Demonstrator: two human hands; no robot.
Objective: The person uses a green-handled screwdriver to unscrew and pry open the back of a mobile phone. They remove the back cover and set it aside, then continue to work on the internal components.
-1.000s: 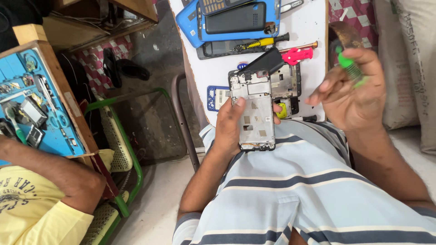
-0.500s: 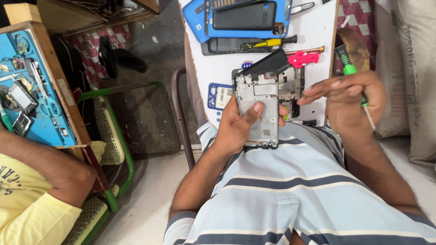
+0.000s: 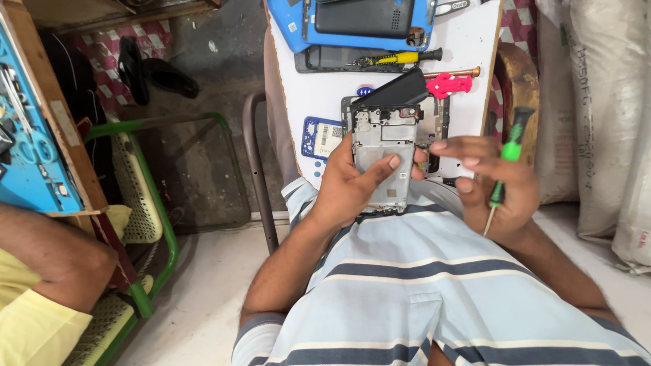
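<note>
My left hand [image 3: 352, 183] grips an opened phone frame [image 3: 381, 139], its grey metal inside facing up, thumb lying across its middle. My right hand [image 3: 498, 183] is just right of the frame, holding a green-and-black screwdriver [image 3: 507, 152] with the thin shaft pointing down past the palm; its fingertips reach toward the frame's right edge. Both hands hover over my lap and the near edge of a white work table [image 3: 468, 41].
On the table lie a blue mat [image 3: 288, 20] with a dark phone [image 3: 363, 15], a yellow-handled screwdriver [image 3: 397, 59], a pink-handled tool [image 3: 449, 85] and a blue phone back [image 3: 322, 135]. Another person's arm [image 3: 54, 257] and a green chair [image 3: 156, 217] are at left. Sacks [image 3: 597, 102] stand at right.
The right hand came down from above the table with the screwdriver and moved in close to the phone frame. The left hand kept holding the frame.
</note>
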